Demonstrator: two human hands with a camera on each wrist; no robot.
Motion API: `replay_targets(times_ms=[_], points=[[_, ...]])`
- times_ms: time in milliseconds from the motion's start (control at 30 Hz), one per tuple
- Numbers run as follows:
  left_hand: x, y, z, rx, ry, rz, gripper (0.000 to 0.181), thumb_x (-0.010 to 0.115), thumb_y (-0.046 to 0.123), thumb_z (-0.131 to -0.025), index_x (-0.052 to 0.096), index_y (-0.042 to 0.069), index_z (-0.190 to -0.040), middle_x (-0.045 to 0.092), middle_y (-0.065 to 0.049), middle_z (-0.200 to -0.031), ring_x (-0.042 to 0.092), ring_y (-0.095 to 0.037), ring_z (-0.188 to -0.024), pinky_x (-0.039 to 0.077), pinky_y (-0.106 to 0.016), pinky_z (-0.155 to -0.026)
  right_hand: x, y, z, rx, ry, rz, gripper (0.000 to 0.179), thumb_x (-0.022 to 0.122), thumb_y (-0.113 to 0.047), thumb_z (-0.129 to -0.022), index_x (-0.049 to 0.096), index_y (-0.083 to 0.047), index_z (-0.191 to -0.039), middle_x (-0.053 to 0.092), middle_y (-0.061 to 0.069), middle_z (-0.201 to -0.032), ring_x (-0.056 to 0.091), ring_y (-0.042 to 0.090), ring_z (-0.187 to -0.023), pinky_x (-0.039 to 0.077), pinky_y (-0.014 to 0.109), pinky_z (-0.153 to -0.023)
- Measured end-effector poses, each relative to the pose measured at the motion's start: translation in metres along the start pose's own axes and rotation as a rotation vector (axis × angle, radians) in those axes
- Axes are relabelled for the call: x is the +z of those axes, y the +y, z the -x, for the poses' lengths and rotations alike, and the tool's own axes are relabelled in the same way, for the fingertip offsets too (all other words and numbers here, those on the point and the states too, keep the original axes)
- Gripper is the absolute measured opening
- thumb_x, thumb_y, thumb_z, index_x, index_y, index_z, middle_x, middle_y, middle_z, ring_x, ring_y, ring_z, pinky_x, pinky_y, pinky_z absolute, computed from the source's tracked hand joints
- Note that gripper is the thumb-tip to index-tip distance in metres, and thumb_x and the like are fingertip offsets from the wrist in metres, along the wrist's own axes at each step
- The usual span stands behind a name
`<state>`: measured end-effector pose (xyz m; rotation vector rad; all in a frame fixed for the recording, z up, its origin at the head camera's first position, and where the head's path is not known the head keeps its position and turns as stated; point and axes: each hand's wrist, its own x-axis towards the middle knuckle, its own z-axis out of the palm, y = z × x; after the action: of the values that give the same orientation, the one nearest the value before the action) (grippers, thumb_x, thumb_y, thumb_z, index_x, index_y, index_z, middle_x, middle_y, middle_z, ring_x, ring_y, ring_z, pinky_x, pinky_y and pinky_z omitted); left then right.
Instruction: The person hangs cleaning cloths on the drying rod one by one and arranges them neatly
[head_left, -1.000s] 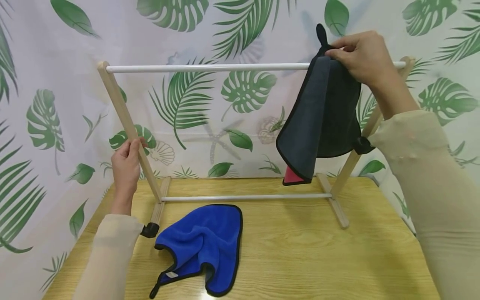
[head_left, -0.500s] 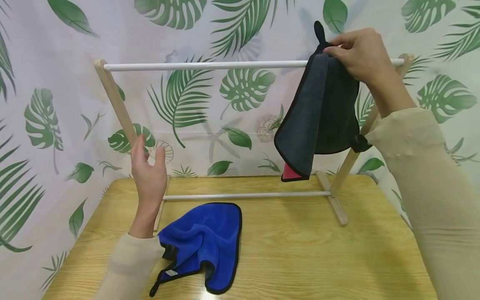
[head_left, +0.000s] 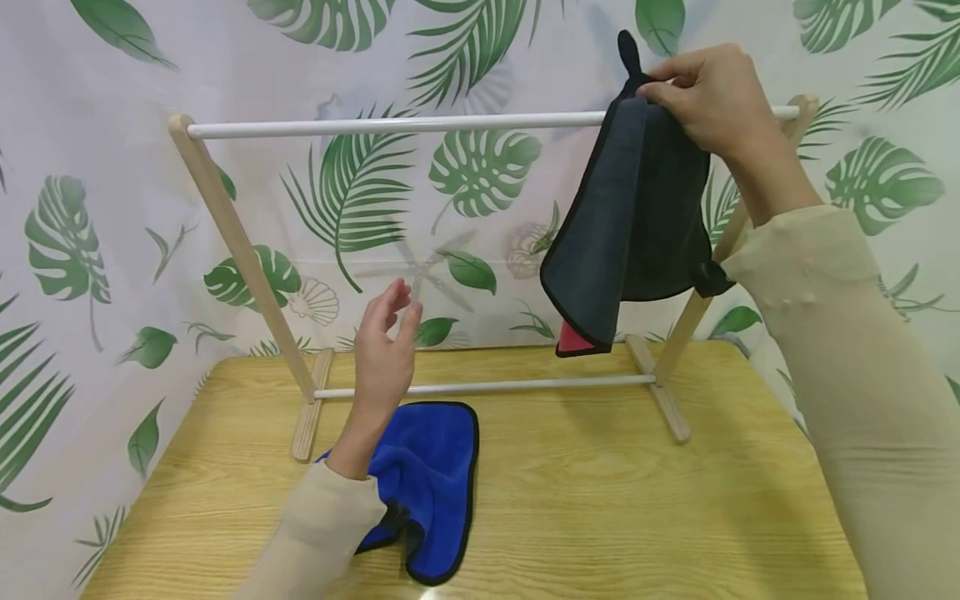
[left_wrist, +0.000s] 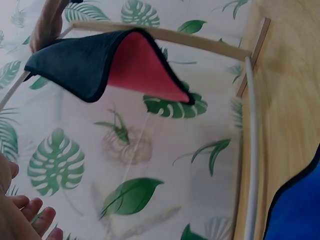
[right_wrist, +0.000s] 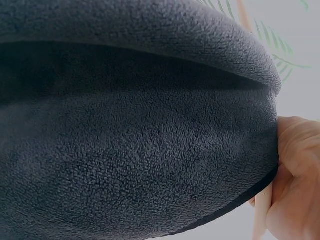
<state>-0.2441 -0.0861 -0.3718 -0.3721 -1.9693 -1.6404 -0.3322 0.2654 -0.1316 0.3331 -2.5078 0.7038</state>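
Pinching grey cloth [head_left: 660,208] near its loop [head_left: 628,54] with right hand [head_left: 720,104], by right end of top bar [head_left: 390,126], with left hand [head_left: 384,358] relaxed and empty. Best to spread the folded flap [head_left: 588,233] before draping. Mind blue cloth [head_left: 438,475] crumpled on counter [head_left: 600,500] before lower bar [head_left: 525,384], partly hidden by left sleeve [head_left: 322,521]

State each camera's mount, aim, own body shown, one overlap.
Head: head-worn, faces forward and down at white-barred wooden rack; left hand, right hand, beige sleeves show.
Left wrist: wrist-worn, faces black-edged grey-and-pink cloth; both hands partly show.
Right wrist: wrist-worn, faces that cloth's grey side closely; right hand shows.
Shared: head and left wrist show black-edged blue cloth.
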Motion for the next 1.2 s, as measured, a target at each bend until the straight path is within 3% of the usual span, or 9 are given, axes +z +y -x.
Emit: replay_targets(times_ms=[233,500,700,933,1200], points=[[0.042,0.001,0.008,-0.034,-0.085,0.086,0.045,0.06,0.013,-0.106,0.053,-0.006,-0.146,0.061,-0.021,-0.132,0.061,-0.034,-0.122,0.048,-0.05,-0.104,0.0,-0.001,-0.001,0.02,-0.007,-0.015,0.035,0.064,-0.024,-0.104,0.071,0.001,-0.129,0.062,-0.001,-0.092,0.048,0.004,-0.073,0.038,0.017,-0.067],[0.08,0.007,0.016,-0.066,-0.153,0.086,0.045,0.061,0.017,-0.106,0.054,-0.004,-0.146,0.062,-0.019,-0.133,0.063,-0.033,-0.121,0.05,-0.047,-0.103,0.0,-0.001,0.0,0.022,-0.001,-0.033,0.035,0.065,-0.023,-0.104,0.071,0.001,-0.129,0.063,0.0,-0.093,0.049,0.003,-0.071,0.04,0.015,-0.066],[0.099,0.009,0.018,-0.094,-0.2,0.115,0.046,0.059,0.02,-0.107,0.053,-0.004,-0.147,0.062,-0.019,-0.135,0.062,-0.032,-0.121,0.05,-0.045,-0.103,0.0,-0.002,0.002,0.021,0.002,-0.011,0.035,0.063,-0.024,-0.105,0.071,0.0,-0.129,0.065,0.012,-0.102,0.048,0.004,-0.073,0.039,0.018,-0.068],[0.118,0.009,0.017,-0.129,-0.223,0.122,0.046,0.06,0.022,-0.107,0.055,-0.003,-0.145,0.064,-0.016,-0.132,0.063,-0.03,-0.12,0.052,-0.041,-0.101,0.0,-0.001,0.0,0.001,0.017,-0.023,0.034,0.065,-0.024,-0.104,0.072,0.001,-0.126,0.065,0.006,-0.095,0.048,0.004,-0.072,0.038,0.017,-0.067],[0.138,0.012,0.02,-0.179,-0.262,0.13,0.048,0.06,0.027,-0.107,0.056,-0.003,-0.144,0.065,-0.016,-0.132,0.064,-0.028,-0.118,0.053,-0.038,-0.098,0.001,-0.002,0.002,0.011,0.01,0.004,0.036,0.063,-0.025,-0.105,0.071,0.0,-0.128,0.065,0.019,-0.106,0.047,0.008,-0.077,0.038,0.019,-0.069]])
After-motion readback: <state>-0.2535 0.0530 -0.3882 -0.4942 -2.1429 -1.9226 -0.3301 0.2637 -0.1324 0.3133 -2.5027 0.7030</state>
